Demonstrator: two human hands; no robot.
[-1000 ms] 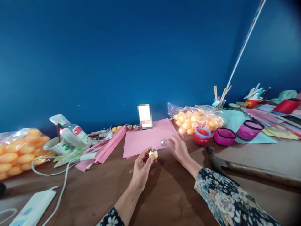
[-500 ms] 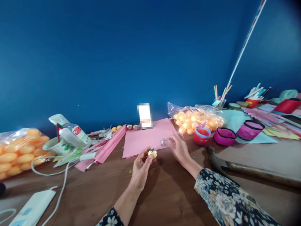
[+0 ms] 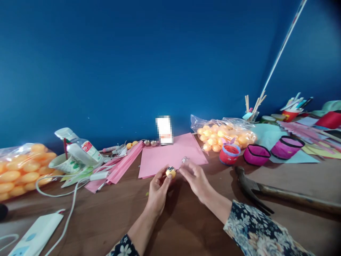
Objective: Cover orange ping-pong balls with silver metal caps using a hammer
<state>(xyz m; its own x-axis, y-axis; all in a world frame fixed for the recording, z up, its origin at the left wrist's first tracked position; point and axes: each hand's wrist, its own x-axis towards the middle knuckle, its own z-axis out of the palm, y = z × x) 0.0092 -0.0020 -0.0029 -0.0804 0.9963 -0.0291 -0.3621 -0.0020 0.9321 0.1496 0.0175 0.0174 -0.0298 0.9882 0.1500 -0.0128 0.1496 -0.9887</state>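
Observation:
My left hand (image 3: pixel 159 188) grips a yellow-orange ping-pong ball (image 3: pixel 171 174) between thumb and fingers. Shiny silver, bead-like pieces cover the top of the ball. Close by on its right is my right hand (image 3: pixel 195 179), thumb and index finger pinched together, their tips just short of the ball. Whatever sits in that pinch is too small to make out. Just beyond the right fingers, a small pile of silver pieces (image 3: pixel 184 160) lies on the pink paper (image 3: pixel 170 155).
Bags of orange balls stand left (image 3: pixel 29 167) and back right (image 3: pixel 213 137). A hammer (image 3: pixel 287 193) lies right, near a red cup (image 3: pixel 229 155) and magenta fabric rings (image 3: pixel 256 155). A white cable (image 3: pixel 71 209), power strip (image 3: pixel 39 233) and plastic bottle (image 3: pixel 87 149) occupy the left.
My right hand has moved left from beside the silver pile to the ball, its fingers now pinched. My left hand still holds the ball, which has shifted slightly left.

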